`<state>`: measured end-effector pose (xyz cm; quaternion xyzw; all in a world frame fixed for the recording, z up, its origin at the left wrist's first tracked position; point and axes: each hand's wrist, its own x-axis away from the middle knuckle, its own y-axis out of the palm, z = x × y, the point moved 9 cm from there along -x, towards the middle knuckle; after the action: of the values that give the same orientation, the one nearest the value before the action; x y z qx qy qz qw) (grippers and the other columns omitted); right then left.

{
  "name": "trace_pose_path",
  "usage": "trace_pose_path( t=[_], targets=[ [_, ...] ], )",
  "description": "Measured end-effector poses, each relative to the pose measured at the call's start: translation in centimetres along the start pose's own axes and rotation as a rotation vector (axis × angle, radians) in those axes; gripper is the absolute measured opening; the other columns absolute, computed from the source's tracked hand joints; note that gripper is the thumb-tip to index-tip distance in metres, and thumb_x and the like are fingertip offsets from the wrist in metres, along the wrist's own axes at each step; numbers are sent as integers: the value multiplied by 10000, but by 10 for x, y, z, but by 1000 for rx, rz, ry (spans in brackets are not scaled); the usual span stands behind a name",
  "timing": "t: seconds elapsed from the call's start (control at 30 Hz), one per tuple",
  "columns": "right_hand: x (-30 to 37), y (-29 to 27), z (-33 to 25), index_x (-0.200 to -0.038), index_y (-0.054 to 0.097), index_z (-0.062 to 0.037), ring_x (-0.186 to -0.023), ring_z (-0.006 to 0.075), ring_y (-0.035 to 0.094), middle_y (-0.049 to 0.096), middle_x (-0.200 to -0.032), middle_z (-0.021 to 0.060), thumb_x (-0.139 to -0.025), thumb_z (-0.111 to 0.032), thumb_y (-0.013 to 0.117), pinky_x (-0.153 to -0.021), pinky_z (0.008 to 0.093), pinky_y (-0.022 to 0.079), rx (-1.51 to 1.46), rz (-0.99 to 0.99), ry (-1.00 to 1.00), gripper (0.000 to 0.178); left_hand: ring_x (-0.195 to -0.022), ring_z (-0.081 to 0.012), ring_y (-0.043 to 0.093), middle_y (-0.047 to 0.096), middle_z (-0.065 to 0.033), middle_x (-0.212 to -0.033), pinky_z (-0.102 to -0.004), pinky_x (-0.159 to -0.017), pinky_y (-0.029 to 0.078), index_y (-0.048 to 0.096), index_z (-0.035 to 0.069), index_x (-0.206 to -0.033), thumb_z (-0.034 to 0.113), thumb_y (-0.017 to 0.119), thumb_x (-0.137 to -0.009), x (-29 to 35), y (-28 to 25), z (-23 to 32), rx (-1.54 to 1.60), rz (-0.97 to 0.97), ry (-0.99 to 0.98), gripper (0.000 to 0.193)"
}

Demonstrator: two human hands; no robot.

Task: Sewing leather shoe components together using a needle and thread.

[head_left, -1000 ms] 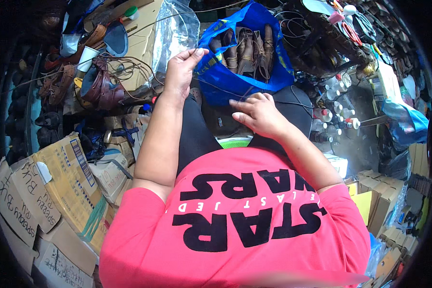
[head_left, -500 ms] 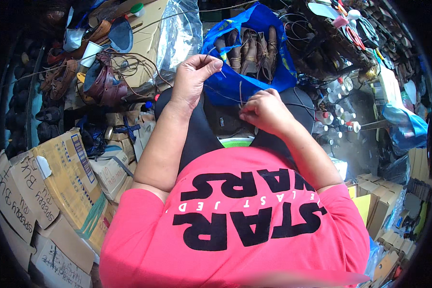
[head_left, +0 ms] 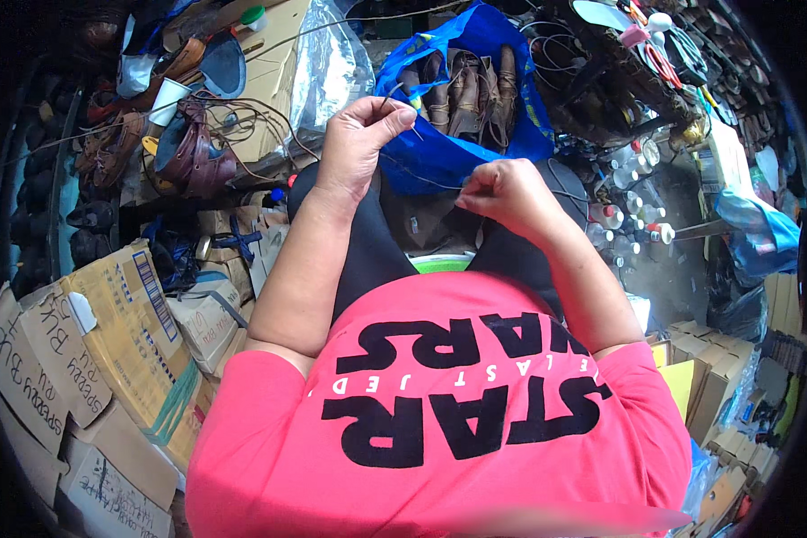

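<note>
My left hand (head_left: 359, 148) is raised over my left thigh, thumb and fingers pinched on the end of a thin dark cord. A thin tip sticks out past the thumb, and a short dark piece shows above the fingers. The cord (head_left: 421, 182) sags across toward my right hand (head_left: 509, 199), which is closed in a pinch above my right thigh. What its fingertips hold is mostly hidden, but the cord leads to them. Just beyond both hands stands an open blue bag (head_left: 439, 170) with several brown leather shoe pieces (head_left: 466, 99) inside.
At left, maroon leather pieces (head_left: 193, 157) with trailing laces lie near a white cup (head_left: 169, 100). Cardboard boxes (head_left: 121, 332) are stacked closer to me. Several small bottles (head_left: 623, 211) stand at right, near a blue plastic bag (head_left: 753, 233). A cord (head_left: 242, 58) stretches across the upper left.
My right hand has shifted slightly to the right and up, and the light strand that stood above its fingers no longer shows. My left hand stays nearly still.
</note>
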<state>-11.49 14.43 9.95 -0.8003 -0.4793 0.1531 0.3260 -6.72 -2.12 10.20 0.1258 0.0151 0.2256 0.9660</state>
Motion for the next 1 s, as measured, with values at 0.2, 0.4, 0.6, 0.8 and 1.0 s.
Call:
trace_pose_path(
  t=[0.2, 0.4, 0.6, 0.8, 1.0],
  targets=[
    [0, -9, -1, -707, 626, -7, -490, 128, 428, 470, -537, 45, -691, -181, 757, -482, 306, 376, 121, -84, 156, 219, -719, -67, 555, 629, -14, -786, -188, -660, 393, 646, 52, -852, 127, 706, -771, 0, 1, 1, -6, 4, 4, 126],
    [-1, -26, -4, -954, 665, -33, -707, 114, 514, 569, -785, 67, -746, -225, 724, -621, 275, 423, -79, 98, 58, 289, -719, -79, 554, 619, -11, -766, -206, -707, 421, 636, 44, -824, 116, 709, -765, 3, 7, 1, -16, -10, 12, 119],
    [-18, -31, -24, -954, 652, -5, -760, 90, 588, 650, -847, 52, -765, -161, 716, -692, 237, 482, -479, 214, 3, 253, -695, -73, 550, 616, -13, -754, -207, -685, 433, 629, 35, -817, 103, 700, -772, 10, 24, 0, -55, -42, -4, 107],
    [-25, -17, -14, -1007, 626, 4, -786, 68, 583, 650, -867, 41, -798, -67, 665, -713, 213, 481, -575, 149, 31, 224, -681, -77, 567, 634, -22, -728, -206, -682, 434, 625, 32, -804, 116, 699, -776, 13, 35, -13, -43, -138, -58, 115],
    [-24, -10, -7, -1105, 584, -1, -820, 64, 545, 627, -927, 21, -823, -90, 634, -737, 215, 450, -692, 95, 51, 300, -723, -70, 564, 637, -26, -781, -203, -699, 440, 637, 16, -856, 126, 706, -773, 18, 33, -13, -65, -108, -65, 154]
  ],
)
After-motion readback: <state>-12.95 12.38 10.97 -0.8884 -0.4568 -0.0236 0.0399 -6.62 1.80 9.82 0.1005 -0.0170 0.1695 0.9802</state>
